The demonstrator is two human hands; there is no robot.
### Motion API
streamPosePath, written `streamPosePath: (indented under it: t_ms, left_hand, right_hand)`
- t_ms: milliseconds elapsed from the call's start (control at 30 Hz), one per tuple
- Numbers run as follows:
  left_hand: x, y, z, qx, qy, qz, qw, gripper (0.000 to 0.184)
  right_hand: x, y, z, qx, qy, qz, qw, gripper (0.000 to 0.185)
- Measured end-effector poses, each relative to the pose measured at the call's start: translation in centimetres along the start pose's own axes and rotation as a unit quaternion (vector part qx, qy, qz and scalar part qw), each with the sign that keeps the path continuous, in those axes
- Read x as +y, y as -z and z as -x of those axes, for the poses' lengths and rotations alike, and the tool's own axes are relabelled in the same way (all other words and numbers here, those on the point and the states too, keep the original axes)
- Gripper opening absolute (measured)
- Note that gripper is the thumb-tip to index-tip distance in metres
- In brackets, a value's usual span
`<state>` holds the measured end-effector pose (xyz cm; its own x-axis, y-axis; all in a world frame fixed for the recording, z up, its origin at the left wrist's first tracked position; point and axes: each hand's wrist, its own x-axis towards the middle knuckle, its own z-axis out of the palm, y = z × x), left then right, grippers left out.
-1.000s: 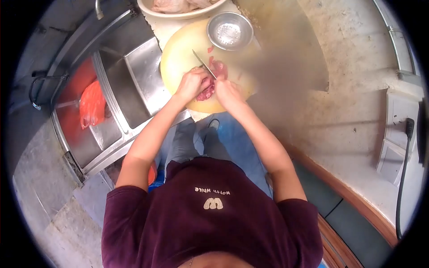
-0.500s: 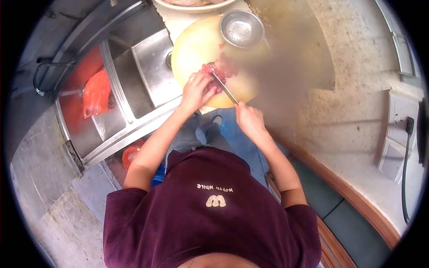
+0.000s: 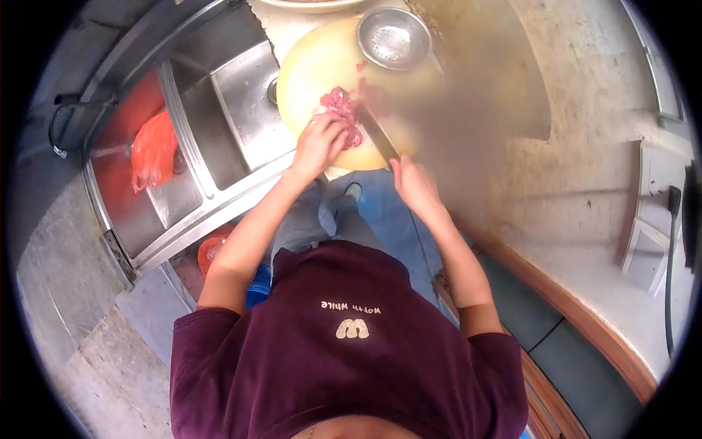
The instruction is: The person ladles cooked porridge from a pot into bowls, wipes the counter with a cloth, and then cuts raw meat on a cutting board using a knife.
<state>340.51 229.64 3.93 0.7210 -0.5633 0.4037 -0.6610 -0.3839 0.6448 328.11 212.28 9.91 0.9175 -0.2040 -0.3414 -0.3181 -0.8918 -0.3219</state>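
Pieces of raw red meat (image 3: 340, 104) lie on a round yellow cutting board (image 3: 300, 73). My left hand (image 3: 319, 142) is at the near left side of the meat, its bent fingers resting on it. In my right hand (image 3: 414, 183) is the handle of a knife (image 3: 379, 134), whose blade points up and left across the board, just right of the meat. A few small red scraps (image 3: 361, 66) lie farther up. At the top of the board sits a round metal bowl (image 3: 395, 39). Blur covers the board's right side.
Left of the board is a steel double sink (image 3: 196, 164), with a red plastic bag (image 3: 154, 150) in its left basin. Part of a white basin (image 3: 314, 6) shows at the top edge. A wall (image 3: 585, 183) with a plugged-in cable (image 3: 670, 278) is on the right.
The knife, earlier over the meat, has swung out to its right. My right hand has moved right and toward my body. My left hand remains at the meat, and the view has shifted.
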Motion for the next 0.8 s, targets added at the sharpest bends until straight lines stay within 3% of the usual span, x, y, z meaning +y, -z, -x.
streamPosePath:
  t_ms: [33,133,167,267,400,533,633,767,800]
  left_hand:
    - [0.0,0.7,0.5,0.006,0.034,-0.009,0.999,0.023]
    - [1.0,1.1,1.6,0.005,0.114,-0.007,0.993,0.029]
    - [1.0,0.6,2.0,-0.018,0.095,-0.013,0.995,0.035]
    - [1.3,0.1,2.0,0.002,0.078,0.007,0.997,0.025]
    - [0.2,-0.2,1.7,-0.008,0.058,0.006,0.998,0.016]
    - [0.3,0.1,1.5,-0.034,0.052,0.03,0.998,0.016]
    - [0.3,0.8,1.2,-0.078,0.028,0.032,0.996,0.017]
    - [-2.2,2.9,-0.2,-0.02,0.068,0.04,0.997,0.018]
    - [-2.7,3.5,-1.4,0.033,0.082,0.032,0.996,0.016]
  right_hand:
    - [0.1,-0.1,-0.5,0.048,0.013,0.001,0.999,0.022]
    - [-0.8,0.5,1.0,0.049,0.024,0.01,0.998,0.022]
    - [-1.2,0.6,1.9,0.059,0.041,0.034,0.997,0.022]
    - [-2.0,0.3,2.6,0.059,0.07,0.023,0.996,0.021]
    - [-1.8,-1.0,0.3,-0.036,0.101,0.065,0.992,0.019]
    - [-4.1,-2.2,-3.8,0.035,0.115,-0.012,0.993,0.027]
    - [-2.7,-2.2,-0.5,0.01,0.064,0.009,0.998,0.028]
    - [-2.6,0.9,-1.0,-0.03,0.028,-0.047,0.998,0.022]
    - [-2.8,1.1,-1.1,-0.006,0.029,-0.042,0.999,0.023]
